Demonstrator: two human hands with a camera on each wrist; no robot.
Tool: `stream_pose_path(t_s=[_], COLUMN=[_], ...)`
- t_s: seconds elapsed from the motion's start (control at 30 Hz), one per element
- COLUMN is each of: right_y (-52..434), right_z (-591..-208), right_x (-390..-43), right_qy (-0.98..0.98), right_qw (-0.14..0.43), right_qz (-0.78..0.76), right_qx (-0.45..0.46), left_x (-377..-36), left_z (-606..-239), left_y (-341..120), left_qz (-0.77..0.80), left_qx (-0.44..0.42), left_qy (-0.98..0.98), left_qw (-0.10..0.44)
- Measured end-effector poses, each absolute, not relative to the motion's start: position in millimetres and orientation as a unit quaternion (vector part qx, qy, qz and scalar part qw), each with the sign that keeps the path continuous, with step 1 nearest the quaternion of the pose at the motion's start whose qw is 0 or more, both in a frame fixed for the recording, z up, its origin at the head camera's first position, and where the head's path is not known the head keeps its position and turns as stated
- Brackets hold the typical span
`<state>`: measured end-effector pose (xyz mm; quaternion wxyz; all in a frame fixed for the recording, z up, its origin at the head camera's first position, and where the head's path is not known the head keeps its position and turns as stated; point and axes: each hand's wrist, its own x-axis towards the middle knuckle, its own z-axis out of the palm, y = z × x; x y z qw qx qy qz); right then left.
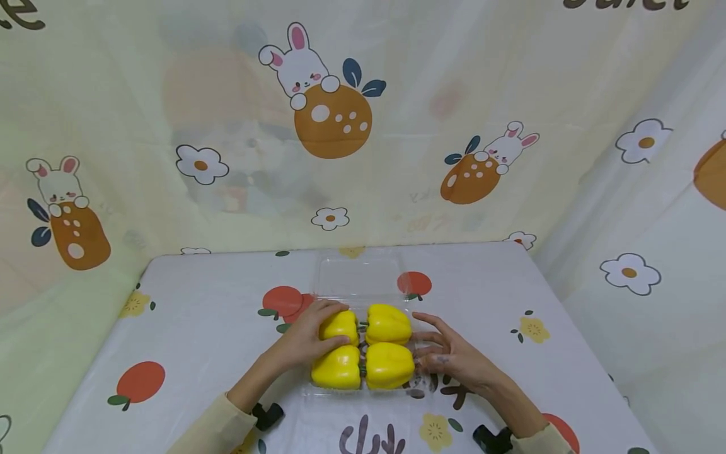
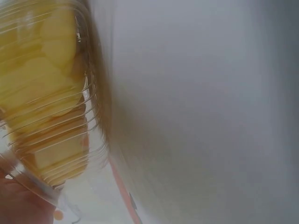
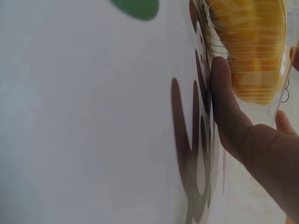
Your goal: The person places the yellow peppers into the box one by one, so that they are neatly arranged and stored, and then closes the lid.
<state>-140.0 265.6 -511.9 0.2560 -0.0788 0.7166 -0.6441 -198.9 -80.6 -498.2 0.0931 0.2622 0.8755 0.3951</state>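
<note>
Left hand [image 1: 303, 340] curls round the rear-left yellow bell pepper [image 1: 339, 326], one of four in the clear clamshell tray [image 1: 363, 280]. Right hand [image 1: 454, 356], fingers straight, touches the tray's 3 o'clock wall; open lid lies at 12.

The head view looks forward and down over the table [image 1: 198, 315]. The 2 wrist views sit low and very close, each facing the clear tray [image 3: 280, 100] wall from opposite sides.
</note>
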Motion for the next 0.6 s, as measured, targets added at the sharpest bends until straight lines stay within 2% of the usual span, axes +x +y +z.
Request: stream_pose_path(t_s=[0.6], right_y=[264.8], right_z=[-511.8], right_x=[-140.4], right_qy=[0.721], right_qw=[0.252], right_qz=[-0.641], right_qx=[-0.077], left_x=[-195.4], left_z=[-495.1], left_y=[-74.9], left_qz=[0.417], left_qx=[0.220], left_qy=[0.878], left_qw=[0.091])
